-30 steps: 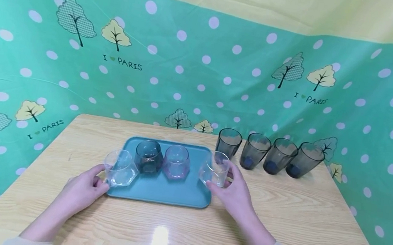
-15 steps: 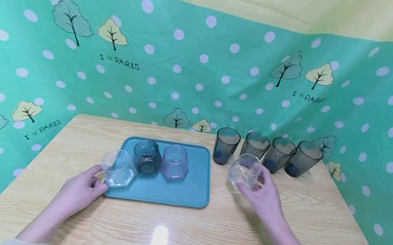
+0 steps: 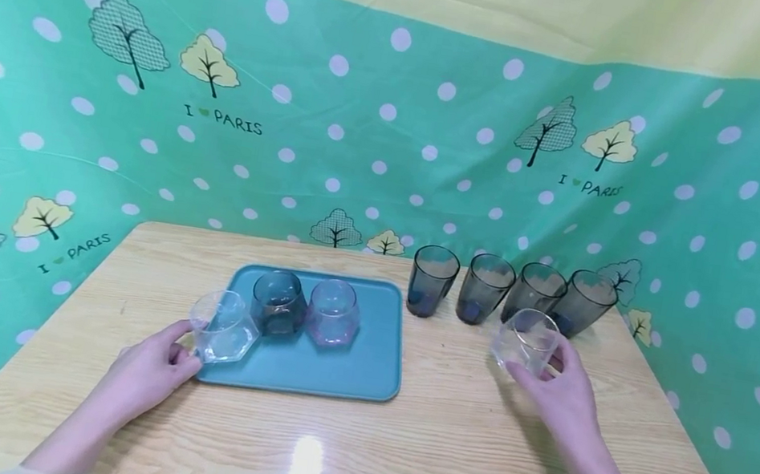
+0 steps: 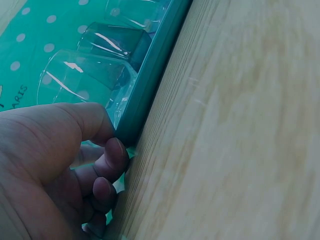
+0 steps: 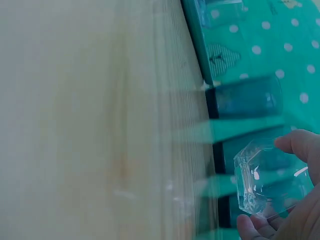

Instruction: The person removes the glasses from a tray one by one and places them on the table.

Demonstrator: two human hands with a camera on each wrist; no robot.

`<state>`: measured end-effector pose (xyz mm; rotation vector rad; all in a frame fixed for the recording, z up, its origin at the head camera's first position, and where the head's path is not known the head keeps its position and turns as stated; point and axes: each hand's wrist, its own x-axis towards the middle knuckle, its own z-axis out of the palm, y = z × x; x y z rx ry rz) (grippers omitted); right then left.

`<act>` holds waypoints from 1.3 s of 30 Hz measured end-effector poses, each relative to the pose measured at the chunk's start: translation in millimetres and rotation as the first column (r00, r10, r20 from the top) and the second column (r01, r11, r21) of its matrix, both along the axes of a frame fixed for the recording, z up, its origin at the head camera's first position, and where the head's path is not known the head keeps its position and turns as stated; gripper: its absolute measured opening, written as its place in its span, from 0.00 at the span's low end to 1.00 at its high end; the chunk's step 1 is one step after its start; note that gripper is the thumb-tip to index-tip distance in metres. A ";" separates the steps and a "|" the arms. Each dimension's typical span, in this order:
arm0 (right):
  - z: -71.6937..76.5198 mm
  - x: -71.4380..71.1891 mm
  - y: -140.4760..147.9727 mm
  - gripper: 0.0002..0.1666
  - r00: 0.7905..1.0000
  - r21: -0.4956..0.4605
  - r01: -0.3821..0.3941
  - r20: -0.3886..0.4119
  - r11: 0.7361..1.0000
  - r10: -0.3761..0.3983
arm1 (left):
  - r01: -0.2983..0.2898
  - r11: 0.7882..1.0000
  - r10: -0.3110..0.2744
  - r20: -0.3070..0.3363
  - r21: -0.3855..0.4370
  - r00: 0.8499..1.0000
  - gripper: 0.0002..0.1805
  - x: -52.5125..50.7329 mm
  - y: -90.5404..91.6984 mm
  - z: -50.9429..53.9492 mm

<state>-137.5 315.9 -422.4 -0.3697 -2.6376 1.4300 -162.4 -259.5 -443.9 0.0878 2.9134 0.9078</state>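
Note:
My left hand [image 3: 146,366] pinches the front left corner of a blue tray [image 3: 302,376]; in the left wrist view its thumb and fingers meet at the tray's rim [image 4: 145,95]. Right beside it on the tray stands a clear glass with a hexagonal base [image 3: 221,332]. A dark grey glass [image 3: 278,308] and a pinkish one [image 3: 332,315] of the same shape stand behind and to its right. My right hand [image 3: 559,384] grips another clear glass [image 3: 521,346], thumb on the near side, to the right of the tray. It seems raised off the table [image 5: 115,125].
Several tall dark tumblers stand in a row at the back right; the leftmost tumbler [image 3: 430,281] is behind the tray's right edge, and the rightmost tumbler [image 3: 585,302] is behind the held glass. A green patterned cloth [image 3: 339,110] hangs behind and at both sides.
My right hand has carried the clear glass rightward from above the tray's right edge to in front of the right-hand tumblers. My left hand has stayed at the tray's corner.

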 end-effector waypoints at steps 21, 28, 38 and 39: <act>-9.7 7.3 74.2 0.63 0.980 -0.013 0.191 0.058 0.982 -0.190 | 0.004 1.000 -0.004 0.003 -0.003 1.000 0.38 0.4 -0.5 1.0; -14.0 2.8 85.2 0.63 0.972 -0.033 0.225 0.075 0.974 -0.222 | 0.006 1.000 -0.006 0.000 0.001 1.000 0.37 0.4 -0.4 1.7; -15.5 -2.2 96.4 0.62 0.957 -0.023 0.284 0.077 0.959 -0.281 | 0.006 1.000 -0.006 -0.008 -0.007 1.000 0.36 0.4 -0.3 1.9; -15.1 -2.0 97.0 0.62 0.957 -0.028 0.284 0.079 0.959 -0.281 | 0.005 1.000 -0.005 -0.008 -0.008 1.000 0.36 0.3 -0.3 1.8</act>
